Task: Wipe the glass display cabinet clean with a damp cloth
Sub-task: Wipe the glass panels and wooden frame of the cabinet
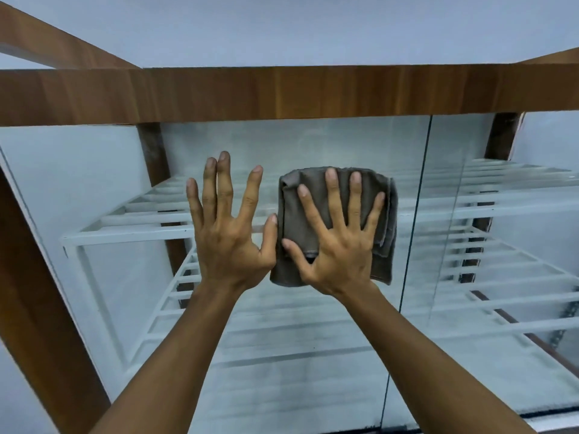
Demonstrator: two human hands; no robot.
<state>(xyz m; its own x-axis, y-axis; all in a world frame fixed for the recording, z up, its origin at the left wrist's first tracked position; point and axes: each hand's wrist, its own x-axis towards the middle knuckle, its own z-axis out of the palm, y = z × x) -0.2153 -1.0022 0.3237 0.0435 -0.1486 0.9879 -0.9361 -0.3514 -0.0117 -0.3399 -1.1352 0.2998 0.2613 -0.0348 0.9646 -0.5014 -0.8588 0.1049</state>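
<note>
A glass display cabinet fills the view, its front glass pane (pixel 282 339) framed by a brown wooden top rail (pixel 282 92). A folded grey cloth (pixel 294 214) lies flat against the upper part of the glass. My right hand (pixel 338 242) presses on the cloth with fingers straight and spread. My left hand (pixel 228 227) rests flat on the bare glass just left of the cloth, fingers spread, its thumb touching the cloth's left edge.
White slatted shelves (pixel 131 227) stand inside the cabinet on two levels. A vertical seam between glass panels (pixel 410 245) runs right of the cloth. A brown wooden post (pixel 40 308) slants at the left, and a pale wall is above.
</note>
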